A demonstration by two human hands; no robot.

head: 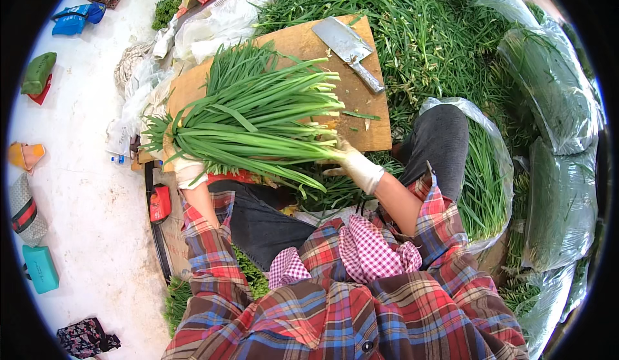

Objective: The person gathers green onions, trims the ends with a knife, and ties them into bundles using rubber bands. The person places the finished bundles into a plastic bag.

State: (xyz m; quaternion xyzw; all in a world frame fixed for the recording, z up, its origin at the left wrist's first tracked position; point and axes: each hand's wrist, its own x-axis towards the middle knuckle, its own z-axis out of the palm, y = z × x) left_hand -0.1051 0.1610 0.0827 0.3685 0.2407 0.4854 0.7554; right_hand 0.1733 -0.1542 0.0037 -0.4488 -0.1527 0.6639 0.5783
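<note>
A loose bunch of green leafy stalks, looking like garlic chives, lies over a wooden board, pale cut ends to the right. My left hand, in a whitish glove, grips the leafy end at the board's left edge; its fingers are partly covered by leaves. My right hand, also gloved, is at the pale stem ends near the board's front edge, thumb and a finger against the lowest stems. Whether it closes on them is unclear. A cleaver lies flat on the board's upper right, its handle towards the lower right.
Loose greens are heaped behind and right of the board. An open plastic bag of greens stands beside my right knee. Plastic-wrapped bundles line the far right. Crumpled plastic bags lie at the upper left.
</note>
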